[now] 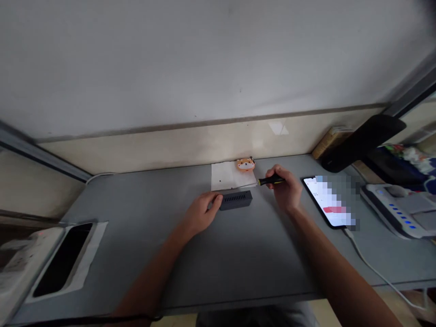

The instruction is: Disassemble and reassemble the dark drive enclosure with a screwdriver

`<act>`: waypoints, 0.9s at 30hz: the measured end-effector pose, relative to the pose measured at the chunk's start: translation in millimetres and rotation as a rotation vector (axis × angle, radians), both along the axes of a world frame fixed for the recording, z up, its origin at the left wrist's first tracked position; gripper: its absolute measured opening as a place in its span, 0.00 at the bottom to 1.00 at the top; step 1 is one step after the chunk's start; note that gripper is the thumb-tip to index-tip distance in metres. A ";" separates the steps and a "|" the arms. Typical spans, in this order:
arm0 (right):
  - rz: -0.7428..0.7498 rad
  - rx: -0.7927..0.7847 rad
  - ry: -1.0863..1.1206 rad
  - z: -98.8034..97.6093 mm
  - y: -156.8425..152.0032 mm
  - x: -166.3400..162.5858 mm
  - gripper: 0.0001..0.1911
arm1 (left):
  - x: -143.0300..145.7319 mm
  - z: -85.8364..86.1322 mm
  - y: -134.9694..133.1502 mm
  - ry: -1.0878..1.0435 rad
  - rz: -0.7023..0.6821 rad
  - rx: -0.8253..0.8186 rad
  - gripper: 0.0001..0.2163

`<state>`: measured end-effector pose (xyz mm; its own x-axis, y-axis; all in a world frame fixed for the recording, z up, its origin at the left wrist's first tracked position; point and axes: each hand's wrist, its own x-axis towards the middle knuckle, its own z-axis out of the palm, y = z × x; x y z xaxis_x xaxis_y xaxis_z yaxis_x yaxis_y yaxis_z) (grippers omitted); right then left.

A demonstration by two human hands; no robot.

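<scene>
My left hand (204, 211) grips the left end of a dark grey rectangular box with slotted vents (236, 200), which rests on the grey desk. My right hand (285, 186) is closed around the black and yellow handle of a screwdriver (265, 181). Its thin shaft points left, over the near edge of a white sheet of paper (223, 175) just behind the box. Tiny dark specks, perhaps screws, lie on the paper. An orange and white case with an animal face (245, 164) sits at the paper's far right corner.
To the right lies a lit phone (315, 200) with a white cable (366, 261) plugged in. Beyond it is a white power strip (391, 209) with blue lights. A black cylinder (363, 143) leans at the back right. At the left a dark phone (64, 259) lies near white equipment.
</scene>
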<state>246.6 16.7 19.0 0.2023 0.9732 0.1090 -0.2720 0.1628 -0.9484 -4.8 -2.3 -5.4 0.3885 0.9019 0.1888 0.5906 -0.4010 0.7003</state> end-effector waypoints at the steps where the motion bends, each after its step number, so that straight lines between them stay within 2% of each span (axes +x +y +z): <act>1: 0.024 -0.005 -0.010 0.5 -1.2 -1.2 0.14 | 1.1 -2.4 -0.1 -0.010 0.006 0.001 0.20; 7: 0.109 -0.038 -0.053 0.2 -5.3 -8.9 0.12 | 2.4 -12.8 -0.5 -0.089 0.036 0.159 0.19; 15: 0.129 -0.078 -0.053 0.1 -6.0 -15.4 0.14 | -3.7 -4.2 -1.3 -0.037 -0.002 0.512 0.10; 27: 0.139 -0.100 -0.074 -4.7 -5.2 -15.3 0.14 | -7.2 -9.8 1.2 0.050 -0.037 0.561 0.14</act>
<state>231.3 11.5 14.4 0.0601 0.9980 0.0204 -0.2142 0.0329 -0.9762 -12.0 -1.1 -15.2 0.4386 0.6539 0.6164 0.5958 -0.7251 0.3453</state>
